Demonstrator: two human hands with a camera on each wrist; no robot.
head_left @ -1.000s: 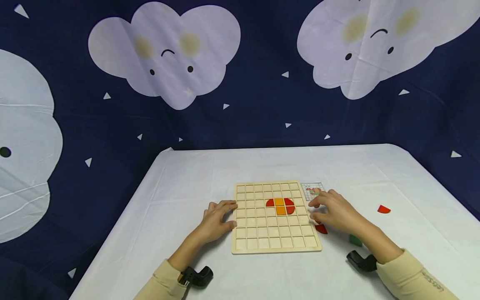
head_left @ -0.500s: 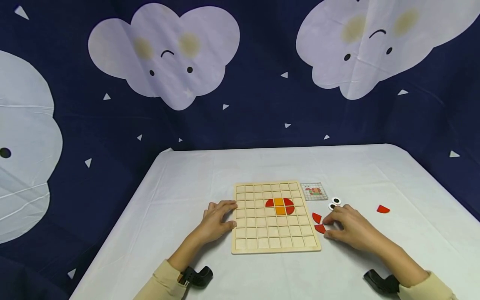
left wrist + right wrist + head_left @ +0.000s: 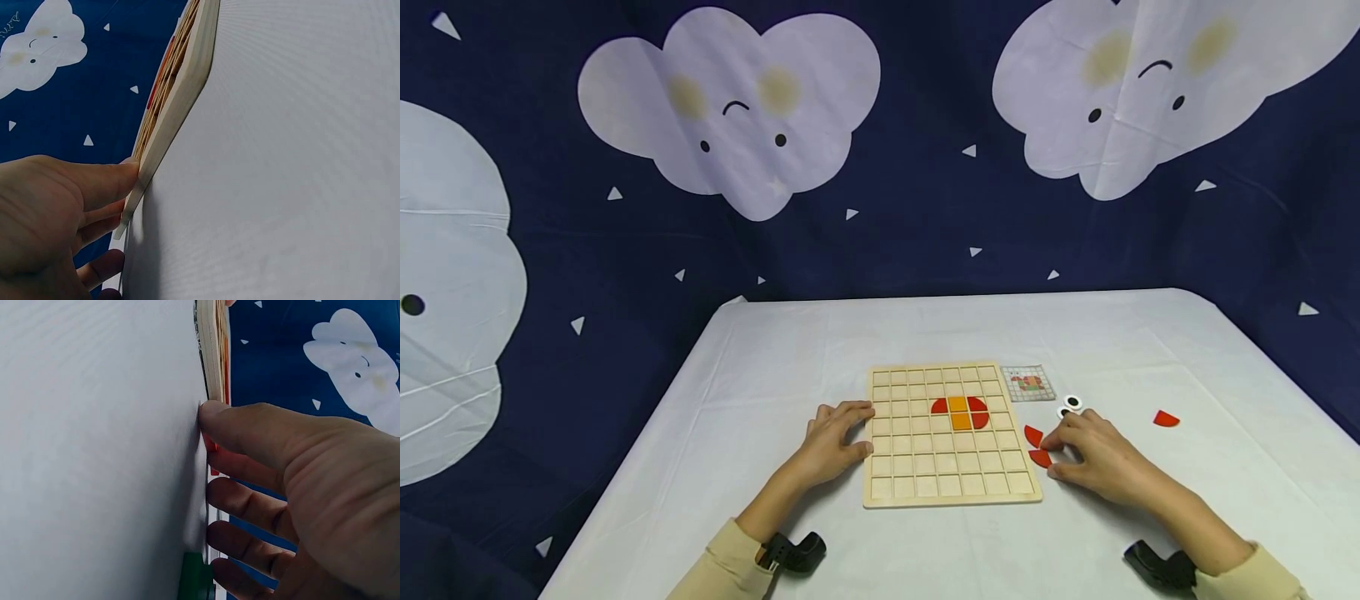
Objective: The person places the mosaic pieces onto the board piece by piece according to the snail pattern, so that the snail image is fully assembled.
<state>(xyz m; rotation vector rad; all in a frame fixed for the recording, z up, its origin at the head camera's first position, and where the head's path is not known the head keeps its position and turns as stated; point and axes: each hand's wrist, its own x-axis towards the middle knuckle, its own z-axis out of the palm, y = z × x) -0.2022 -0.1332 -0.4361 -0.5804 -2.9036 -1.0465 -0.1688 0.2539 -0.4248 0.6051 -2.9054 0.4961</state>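
Observation:
A wooden grid board lies flat on the white table. Red quarter-circle tiles and orange square tiles sit together in its upper middle cells. My left hand touches the board's left edge with thumb and fingertips; the left wrist view shows the thumb against that edge. To the right of the board, my right hand has thumb and index finger around a red quarter-circle tile, pinching it at the table. Another red tile lies just beyond it.
A small picture card lies beside the board's upper right corner. Two eye discs are just behind my right hand. A lone red tile lies farther right. Under the right hand stands a green block.
My right hand has drawn back from beside the board's right edge and the card to the nearer red tile, uncovering the eye discs and card. The left hand has stayed put.

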